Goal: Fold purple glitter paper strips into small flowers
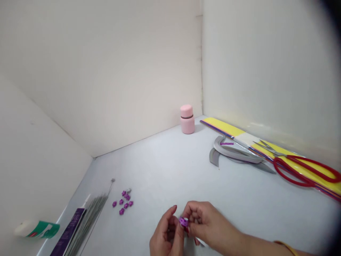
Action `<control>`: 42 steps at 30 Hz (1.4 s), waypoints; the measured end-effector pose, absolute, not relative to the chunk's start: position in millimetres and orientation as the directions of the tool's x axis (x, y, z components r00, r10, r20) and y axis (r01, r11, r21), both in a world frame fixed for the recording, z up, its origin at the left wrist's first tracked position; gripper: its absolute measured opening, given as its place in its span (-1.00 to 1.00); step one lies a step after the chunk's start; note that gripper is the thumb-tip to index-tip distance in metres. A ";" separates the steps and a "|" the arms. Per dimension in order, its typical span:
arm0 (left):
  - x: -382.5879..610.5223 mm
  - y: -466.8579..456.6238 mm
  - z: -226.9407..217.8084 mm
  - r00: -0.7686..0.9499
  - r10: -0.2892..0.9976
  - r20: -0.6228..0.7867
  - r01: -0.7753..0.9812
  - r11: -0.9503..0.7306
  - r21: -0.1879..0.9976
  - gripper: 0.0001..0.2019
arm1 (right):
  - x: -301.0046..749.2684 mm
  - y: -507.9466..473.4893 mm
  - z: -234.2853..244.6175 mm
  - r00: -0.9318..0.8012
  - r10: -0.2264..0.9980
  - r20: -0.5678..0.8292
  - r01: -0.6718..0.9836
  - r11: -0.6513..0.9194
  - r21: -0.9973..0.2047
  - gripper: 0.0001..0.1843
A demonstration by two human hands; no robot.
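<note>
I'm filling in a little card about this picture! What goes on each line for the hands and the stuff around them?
Left hand: holding a small purple paper piece
Right hand: holding the same piece from the other side
Nearby: purple paper flowers
Other crafts: curled grey paper strips, yellow paper strips, red-handled scissors
Also there: pink jar, white tube with green label, bundle of thin grey-green stems

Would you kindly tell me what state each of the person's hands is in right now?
Left hand: closed, pinching the small purple paper piece.
Right hand: closed, pinching the same piece.
</note>
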State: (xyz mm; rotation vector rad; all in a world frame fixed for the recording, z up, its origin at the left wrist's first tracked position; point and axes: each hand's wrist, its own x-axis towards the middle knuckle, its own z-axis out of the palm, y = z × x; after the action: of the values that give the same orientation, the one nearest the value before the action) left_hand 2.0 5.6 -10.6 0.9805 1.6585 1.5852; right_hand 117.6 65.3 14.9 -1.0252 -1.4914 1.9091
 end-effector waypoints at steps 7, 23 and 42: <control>-1.1 8.0 2.9 -0.549 0.822 -0.150 -0.001 0.179 0.984 -0.60 | 120.5 63.9 13.1 -0.614 0.710 -0.345 0.140 -0.332 -0.933 -0.90; -0.2 8.8 1.1 -0.403 0.878 -0.259 -0.182 0.201 0.963 -0.61 | 123.9 63.5 10.0 -0.642 0.708 -0.293 0.068 -0.328 -0.942 -0.76; -25.0 18.4 5.8 -0.426 0.779 -0.460 -0.538 0.191 0.821 -0.65 | 136.7 72.0 22.5 -0.750 0.645 0.148 0.065 0.295 -0.953 -0.76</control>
State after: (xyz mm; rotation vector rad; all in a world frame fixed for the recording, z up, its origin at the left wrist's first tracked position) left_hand -25.0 18.4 5.8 0.2550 1.3532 1.4995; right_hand 136.7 72.0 22.5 -0.6311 -2.0522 1.4745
